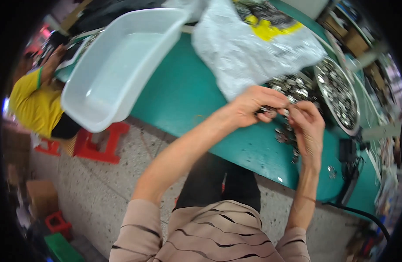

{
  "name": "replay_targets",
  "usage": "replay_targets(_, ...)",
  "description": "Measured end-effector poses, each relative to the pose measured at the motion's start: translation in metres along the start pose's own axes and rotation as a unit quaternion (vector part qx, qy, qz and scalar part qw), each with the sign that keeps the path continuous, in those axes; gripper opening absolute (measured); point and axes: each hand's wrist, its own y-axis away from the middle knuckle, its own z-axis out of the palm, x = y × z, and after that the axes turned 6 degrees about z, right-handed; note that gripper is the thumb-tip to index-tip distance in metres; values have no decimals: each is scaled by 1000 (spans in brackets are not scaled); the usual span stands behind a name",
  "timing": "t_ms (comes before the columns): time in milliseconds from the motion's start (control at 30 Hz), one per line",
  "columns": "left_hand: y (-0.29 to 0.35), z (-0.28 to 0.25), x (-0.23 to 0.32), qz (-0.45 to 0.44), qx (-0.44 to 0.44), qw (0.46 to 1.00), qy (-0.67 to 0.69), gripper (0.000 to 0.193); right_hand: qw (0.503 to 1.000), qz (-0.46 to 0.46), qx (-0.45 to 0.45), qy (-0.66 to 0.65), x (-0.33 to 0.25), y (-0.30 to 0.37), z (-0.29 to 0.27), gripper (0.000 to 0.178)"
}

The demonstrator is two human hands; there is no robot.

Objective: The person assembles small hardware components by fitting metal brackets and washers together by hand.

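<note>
My left hand (255, 107) is closed, with a few small shiny metal pieces (266, 110) showing in its curled fingers. Facing it, my right hand (309, 124) has its thumb and fingertips pressed together close to the left fingertips. What the right fingers pinch is too small and blurred to make out. Just beyond both hands lies a loose heap of shiny metal pieces (300, 89) on the green tabletop (253, 150). More pieces trail toward me beside my right wrist. An oval tray (356, 126) full of similar pieces stands to the right of the heap.
A big white plastic tub (107, 78) overhangs the table's left edge. A white woven sack (236, 48) covers the far middle. Black power gear (349, 161) and a cable lie at right. A person in yellow (34, 102) sits at far left, near a red stool (107, 142).
</note>
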Motion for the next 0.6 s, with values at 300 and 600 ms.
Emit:
replay_targets(300,4,18,1,-11,34,997,-63,17,999,-26,4,34,-7,7,-1,23)
replay_targets(600,7,22,0,5,33,996,-84,19,999,-40,-7,35,-8,12,5,23)
